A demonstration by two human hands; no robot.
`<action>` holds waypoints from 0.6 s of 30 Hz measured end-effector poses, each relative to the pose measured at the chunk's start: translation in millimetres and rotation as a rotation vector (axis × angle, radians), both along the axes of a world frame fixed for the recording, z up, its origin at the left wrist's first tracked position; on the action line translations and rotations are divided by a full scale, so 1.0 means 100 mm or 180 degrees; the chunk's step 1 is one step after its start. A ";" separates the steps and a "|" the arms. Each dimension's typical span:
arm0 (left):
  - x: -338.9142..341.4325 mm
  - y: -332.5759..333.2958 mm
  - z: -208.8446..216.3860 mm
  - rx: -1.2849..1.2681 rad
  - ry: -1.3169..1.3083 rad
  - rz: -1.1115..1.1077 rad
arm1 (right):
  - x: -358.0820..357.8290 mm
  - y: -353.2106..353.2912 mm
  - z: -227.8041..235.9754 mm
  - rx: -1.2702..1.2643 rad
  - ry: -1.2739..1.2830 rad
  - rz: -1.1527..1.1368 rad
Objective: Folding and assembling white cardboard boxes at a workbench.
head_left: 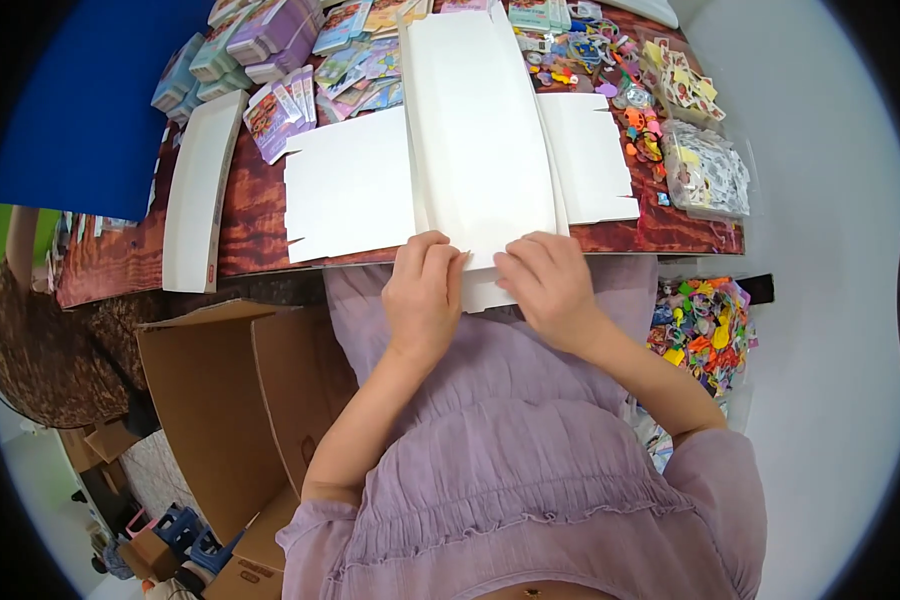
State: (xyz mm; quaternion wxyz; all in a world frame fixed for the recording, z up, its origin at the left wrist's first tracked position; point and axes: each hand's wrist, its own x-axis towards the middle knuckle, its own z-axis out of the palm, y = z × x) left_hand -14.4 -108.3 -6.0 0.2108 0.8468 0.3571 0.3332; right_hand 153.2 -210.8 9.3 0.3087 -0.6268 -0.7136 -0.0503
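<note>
White box [478, 130], long and shallow: laid lengthwise away from the person at the middle of the desk [255, 225], its near end extended past the front edge. Near end flap [488, 292]: hung below the two hands, over the lap. Left hand [420, 300]: placed at the left near corner, its fingers bent and clamped on the white box. Right hand [555, 295]: placed at the right near corner, its fingers likewise clamped on the card there. The two hands are held apart, with the end of the box between them.

Flat white card [350, 185], notched at its edges: seen to either side of the box; whether one sheet or two cannot be told. Narrow white tray [202, 200]: set at the left, near the front edge. Stacked packs [270, 40], purple and green, and loose cards [355, 75]: spread at the far left. Small coloured trinkets [595, 45]: scattered at the far right. Clear container [710, 170], filled with whitish pieces: placed at the right end. Below desk level: brown cardboard box [210, 410], opened, at the left; heap of bright plastic pieces [705, 330], at the right.
</note>
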 end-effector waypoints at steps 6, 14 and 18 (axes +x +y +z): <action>-0.11 0.03 0.16 0.0367 0.0411 -0.0617 | 0.08 0.12 -0.06 -0.0367 0.0278 0.0165; -0.13 -0.08 0.18 -0.0027 0.0233 -0.0593 | -0.10 0.26 0.14 -0.0333 0.0346 0.0246; -0.01 -0.26 0.39 -0.1286 -0.1443 0.0454 | -0.16 0.25 0.17 -0.0052 0.0102 0.0295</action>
